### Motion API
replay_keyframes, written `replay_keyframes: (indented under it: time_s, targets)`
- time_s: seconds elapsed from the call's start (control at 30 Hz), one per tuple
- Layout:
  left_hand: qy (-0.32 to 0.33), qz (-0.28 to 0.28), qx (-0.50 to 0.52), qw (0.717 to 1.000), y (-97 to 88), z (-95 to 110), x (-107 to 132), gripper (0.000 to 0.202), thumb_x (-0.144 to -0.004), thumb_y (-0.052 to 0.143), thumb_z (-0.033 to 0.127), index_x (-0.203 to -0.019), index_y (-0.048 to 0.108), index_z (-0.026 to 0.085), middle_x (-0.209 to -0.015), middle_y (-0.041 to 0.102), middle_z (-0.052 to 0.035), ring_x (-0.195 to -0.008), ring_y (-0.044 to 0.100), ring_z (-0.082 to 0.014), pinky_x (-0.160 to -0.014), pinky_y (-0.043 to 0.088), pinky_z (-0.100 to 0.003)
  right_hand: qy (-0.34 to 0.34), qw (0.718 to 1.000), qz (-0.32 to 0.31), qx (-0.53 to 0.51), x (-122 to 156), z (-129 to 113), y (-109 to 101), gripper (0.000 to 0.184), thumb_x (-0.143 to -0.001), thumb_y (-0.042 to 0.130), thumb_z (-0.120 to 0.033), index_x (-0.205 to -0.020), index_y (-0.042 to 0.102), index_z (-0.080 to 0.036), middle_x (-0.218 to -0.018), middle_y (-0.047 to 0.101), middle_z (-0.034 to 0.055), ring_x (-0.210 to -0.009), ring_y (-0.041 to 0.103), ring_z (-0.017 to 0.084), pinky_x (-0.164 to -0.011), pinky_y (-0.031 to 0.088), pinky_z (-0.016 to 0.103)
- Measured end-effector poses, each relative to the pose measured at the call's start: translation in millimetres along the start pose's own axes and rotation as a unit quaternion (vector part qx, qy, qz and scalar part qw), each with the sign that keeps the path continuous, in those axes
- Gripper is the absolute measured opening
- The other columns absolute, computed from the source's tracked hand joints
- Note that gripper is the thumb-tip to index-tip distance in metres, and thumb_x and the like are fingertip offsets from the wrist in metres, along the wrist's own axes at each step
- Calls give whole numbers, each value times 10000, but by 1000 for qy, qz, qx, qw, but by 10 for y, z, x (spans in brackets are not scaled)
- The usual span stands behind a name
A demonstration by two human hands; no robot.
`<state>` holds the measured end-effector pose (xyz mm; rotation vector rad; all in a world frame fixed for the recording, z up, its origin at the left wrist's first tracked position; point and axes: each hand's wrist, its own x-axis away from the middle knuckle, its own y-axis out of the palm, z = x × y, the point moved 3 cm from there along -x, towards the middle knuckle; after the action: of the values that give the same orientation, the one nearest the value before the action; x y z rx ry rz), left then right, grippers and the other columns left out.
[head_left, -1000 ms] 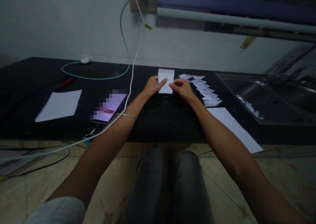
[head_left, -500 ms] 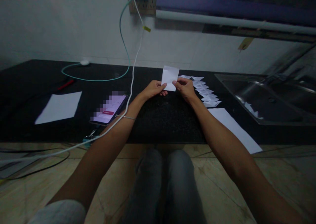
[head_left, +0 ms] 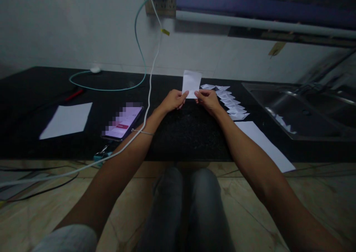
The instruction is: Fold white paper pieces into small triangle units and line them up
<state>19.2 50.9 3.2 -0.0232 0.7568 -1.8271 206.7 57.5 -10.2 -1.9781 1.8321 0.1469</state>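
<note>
A small white paper (head_left: 191,82) stands lifted above the black counter (head_left: 183,133), held by its lower edge. My left hand (head_left: 174,100) pinches its bottom left corner and my right hand (head_left: 206,99) pinches its bottom right corner. Just right of my right hand lies a row of several small folded white paper pieces (head_left: 231,103).
A lit phone (head_left: 123,121) lies left of my left arm, with a white cable (head_left: 148,85) running over it from a wall socket (head_left: 160,0). White sheets lie at the left (head_left: 66,119) and right (head_left: 264,144). A steel sink (head_left: 300,109) sits at the right. A teal cable (head_left: 111,87) loops behind.
The paper lay flat on the counter under both hands; now it is raised upright, held by its bottom corners. The hands have moved slightly back and closer together.
</note>
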Motion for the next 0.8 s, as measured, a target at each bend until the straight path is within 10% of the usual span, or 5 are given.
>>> replay_keyframes:
  time_s: [0.8]
  targets:
    - [-45, 1, 67, 997, -72, -72, 2, 578, -1021, 395, 497, -530, 444, 196, -462, 413, 11, -427, 368, -76, -463, 252, -253, 4, 991, -127, 35, 59, -64, 2, 464, -767, 726, -613, -587, 632, -196, -576, 584, 2, -560, 481, 106, -567, 362, 277]
